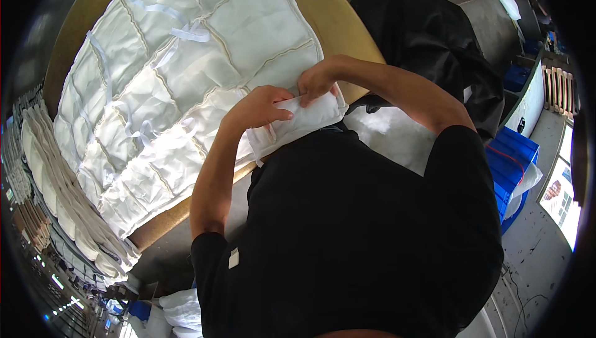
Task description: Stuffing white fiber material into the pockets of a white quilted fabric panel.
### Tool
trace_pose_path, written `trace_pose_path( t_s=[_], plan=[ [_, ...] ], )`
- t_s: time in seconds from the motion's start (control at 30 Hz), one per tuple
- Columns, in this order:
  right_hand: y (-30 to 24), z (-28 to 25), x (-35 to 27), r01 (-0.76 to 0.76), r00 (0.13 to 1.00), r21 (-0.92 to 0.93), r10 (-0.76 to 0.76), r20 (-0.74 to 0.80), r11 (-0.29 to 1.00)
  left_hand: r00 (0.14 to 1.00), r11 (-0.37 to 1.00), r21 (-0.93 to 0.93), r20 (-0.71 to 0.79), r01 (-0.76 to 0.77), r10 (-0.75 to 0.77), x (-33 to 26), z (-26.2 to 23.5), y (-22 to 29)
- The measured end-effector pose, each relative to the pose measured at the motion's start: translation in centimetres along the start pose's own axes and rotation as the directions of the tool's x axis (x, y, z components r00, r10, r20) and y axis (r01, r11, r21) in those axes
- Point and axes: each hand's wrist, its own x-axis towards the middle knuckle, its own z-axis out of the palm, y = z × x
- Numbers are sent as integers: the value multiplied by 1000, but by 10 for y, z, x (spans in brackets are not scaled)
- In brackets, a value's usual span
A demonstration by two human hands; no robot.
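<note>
Looking down from left to right, we first see a row of folded white cloth pieces (56, 195) standing on edge along the worktop's left edge, packed close together. Next to them the brown worktop (338, 12) carries a large spread of white fabric pouches (180, 71), laid flat in overlapping rows that cover most of its surface, with thin white ties (177, 30) trailing loose across the upper rows. A bare brown strip shows along the worktop's near edge and at its far right corner.

At the near right edge of the worktop we hold one white pouch (304, 120) between both hands, lifted just above the spread. Our left hand (261, 107) is clenched around the pouch's left end, fingers curled over the top. Our right hand (318, 80) pinches the pouch's upper edge, thumb and fingers closed on the cloth. The two hands are nearly touching.

Beyond the worktop's right corner lies a heap of black fabric (434, 40) on a grey floor. Further right a blue plastic crate (512, 164) stands with something white (528, 179) hanging over its rim; what else it holds we cannot tell. Below us, near the lower edge, a white sack (183, 310) sits on the floor.
</note>
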Motion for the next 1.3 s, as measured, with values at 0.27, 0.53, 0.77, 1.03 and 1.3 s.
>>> trace_pose_path(
  t_s=[0.27,0.53,0.77,1.03,1.3],
  plan=[
    [-3,2,-3,-31,999,-88,28,-35,996,831,897,365,396,249,-392,35,-9,12],
    [-1,1,-28,80,944,-13,-80,-319,997,997,1000,21,79,13,-15,8,-7,25],
    [3,22,-19,111,825,-345,-280,-491,932,867,902,308,304,303,-395,32,4,33],
    [20,35,-19,186,695,-243,-303,-653,952,993,986,165,110,15,-34,25,-4,46],
    [8,34,-28,214,744,-137,-253,-619,967,910,927,279,259,252,-325,34,6,14]
  ],
)
